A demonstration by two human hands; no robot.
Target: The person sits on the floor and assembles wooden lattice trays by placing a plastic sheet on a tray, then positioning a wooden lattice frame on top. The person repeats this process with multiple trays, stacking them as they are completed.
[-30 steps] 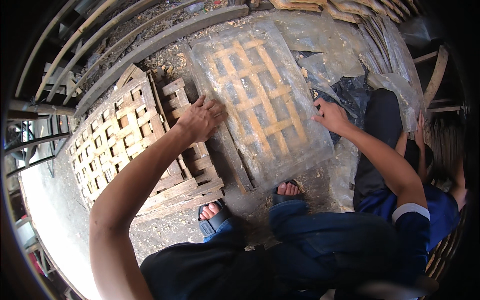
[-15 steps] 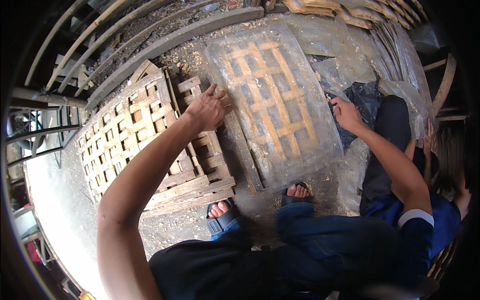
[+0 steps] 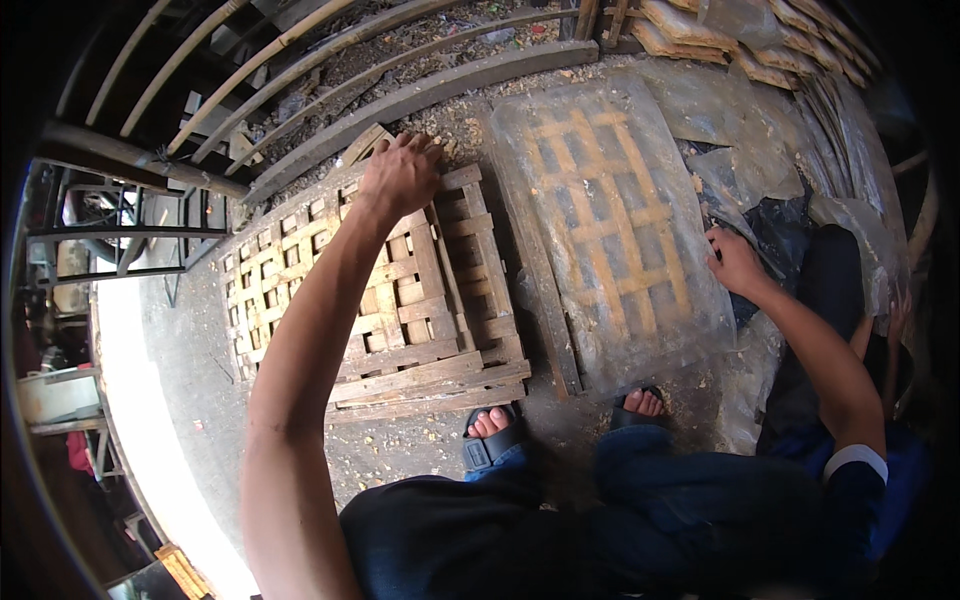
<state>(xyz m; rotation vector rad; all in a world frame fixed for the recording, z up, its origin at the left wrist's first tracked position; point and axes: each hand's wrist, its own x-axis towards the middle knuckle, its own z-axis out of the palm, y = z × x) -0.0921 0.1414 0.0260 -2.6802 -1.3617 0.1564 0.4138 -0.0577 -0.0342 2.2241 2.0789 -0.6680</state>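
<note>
My left hand (image 3: pixel 400 172) is over the far right corner of a stacked woven wooden lattice panel (image 3: pixel 385 300), fingers reaching forward and slightly apart; whether the fingertips touch the wood is hidden. More slatted wooden frames (image 3: pixel 490 262) lie under that panel and stick out on its right. To the right, a cloudy plastic sheet (image 3: pixel 590 330) covers another lattice panel (image 3: pixel 600 215), whose slats show through. Beside the sheet's right edge is my right hand (image 3: pixel 737 262), fingers loosely bent, thumb and forefinger apart, with nothing visible in them.
Crumpled clear and black plastic (image 3: pixel 775 235) lies right of the sheet. Another person's dark-clad leg (image 3: pixel 830 290) is close by. A wooden beam (image 3: pixel 420 100) and bamboo rails (image 3: pixel 300 75) border the far side. Flat wooden pieces (image 3: pixel 690 35) are piled at the far right.
My left hand has moved from beside the plastic sheet to the far corner of the lattice stack. My right hand stays near the sheet's right edge. The view has shifted left.
</note>
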